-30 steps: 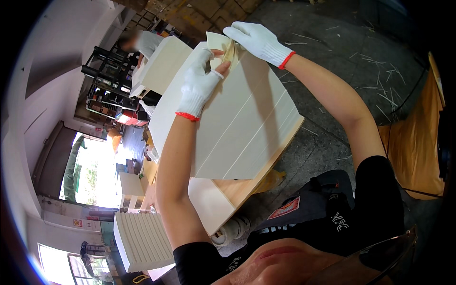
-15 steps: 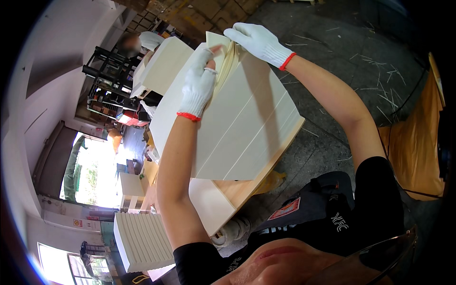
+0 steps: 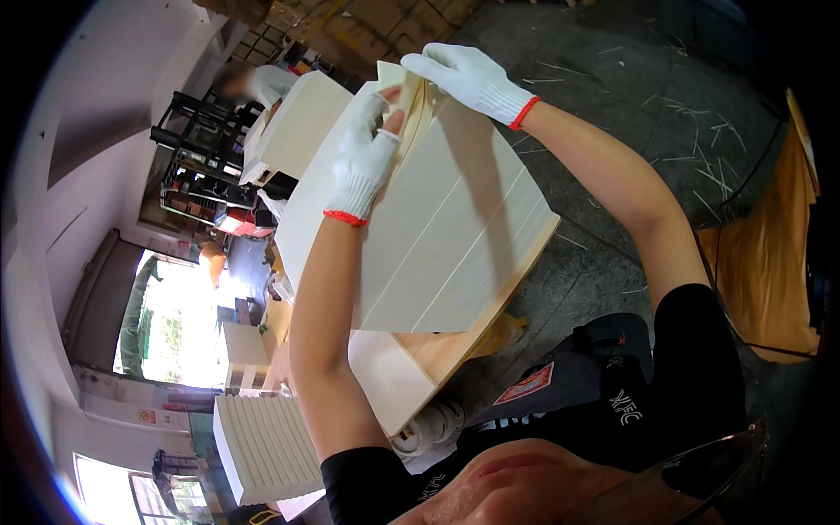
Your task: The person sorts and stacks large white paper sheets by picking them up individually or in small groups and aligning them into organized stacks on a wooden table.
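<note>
A tall stack of cream-white paper sheets point(image 3: 437, 236) stands before me, its broad side marked by a few pale lines. At its far end several top sheets point(image 3: 415, 118) are bent up and bunched together, showing yellowish edges. My left hand point(image 3: 363, 157), in a white knitted glove with red cuff and bare fingertips, lies along the left of this bunch, thumb and fingers closed on it. My right hand point(image 3: 472, 83), gloved alike, grips the far upper edge of the same sheets. Its fingertips are partly hidden behind the paper.
A wooden board point(image 3: 437, 343) lies under the stack. More stacks stand beyond point(image 3: 306, 122) and at lower left point(image 3: 267, 446). A person point(image 3: 276, 80) is at the back left. Thin paper strips litter the dark floor point(image 3: 604, 254). An orange-brown sheet point(image 3: 752, 280) hangs at right.
My right hand has shifted slightly left with the sheet edges. The bent sheets are bunched closer together, and my left thumb has moved a little along them.
</note>
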Tool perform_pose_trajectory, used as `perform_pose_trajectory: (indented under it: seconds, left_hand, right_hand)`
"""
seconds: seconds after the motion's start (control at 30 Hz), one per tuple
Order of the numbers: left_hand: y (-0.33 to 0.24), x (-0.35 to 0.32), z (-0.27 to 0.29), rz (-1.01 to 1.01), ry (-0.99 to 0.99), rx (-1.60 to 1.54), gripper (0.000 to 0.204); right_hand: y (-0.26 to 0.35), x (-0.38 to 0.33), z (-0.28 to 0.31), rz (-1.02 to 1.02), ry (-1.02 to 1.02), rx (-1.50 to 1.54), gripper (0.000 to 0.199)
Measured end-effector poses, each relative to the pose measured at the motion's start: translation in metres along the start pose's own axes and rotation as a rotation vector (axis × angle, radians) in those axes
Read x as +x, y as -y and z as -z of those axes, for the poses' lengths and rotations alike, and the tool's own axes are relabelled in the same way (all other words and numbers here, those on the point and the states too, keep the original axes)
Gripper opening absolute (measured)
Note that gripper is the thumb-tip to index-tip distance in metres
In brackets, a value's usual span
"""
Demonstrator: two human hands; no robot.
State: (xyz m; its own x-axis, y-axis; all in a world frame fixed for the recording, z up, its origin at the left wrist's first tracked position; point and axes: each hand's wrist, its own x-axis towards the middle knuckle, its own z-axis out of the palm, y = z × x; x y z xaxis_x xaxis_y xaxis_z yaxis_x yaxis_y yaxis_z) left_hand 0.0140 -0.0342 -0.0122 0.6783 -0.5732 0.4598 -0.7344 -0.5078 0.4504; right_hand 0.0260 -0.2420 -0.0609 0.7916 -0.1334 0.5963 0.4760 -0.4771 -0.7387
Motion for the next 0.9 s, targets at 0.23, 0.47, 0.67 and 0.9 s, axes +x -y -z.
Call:
perform_pose_trajectory:
  seconds: [0.23, 0.47, 0.67, 0.9]
  left_hand:
    - [-0.004, 0.001, -0.004, 0.005, 0.015, 0.043, 0.034]
    - [-0.013, -0.001, -0.005, 0.093, 0.048, 0.154, 0.032]
    - [-0.009, 0.000, -0.004, 0.100, 0.045, 0.084, 0.036]
    - [-0.011, 0.001, -0.004, 0.173, 0.065, -0.025, 0.035]
  right_hand:
    - [-0.009, 0.001, -0.003, 0.032, -0.036, -0.006, 0.055]
    - [-0.010, 0.002, -0.004, 0.028, -0.008, 0.018, 0.053]
    - [-0.009, 0.000, -0.003, 0.024, -0.022, 0.006, 0.053]
    - [-0.017, 0.002, -0.008, 0.060, -0.053, 0.013, 0.050]
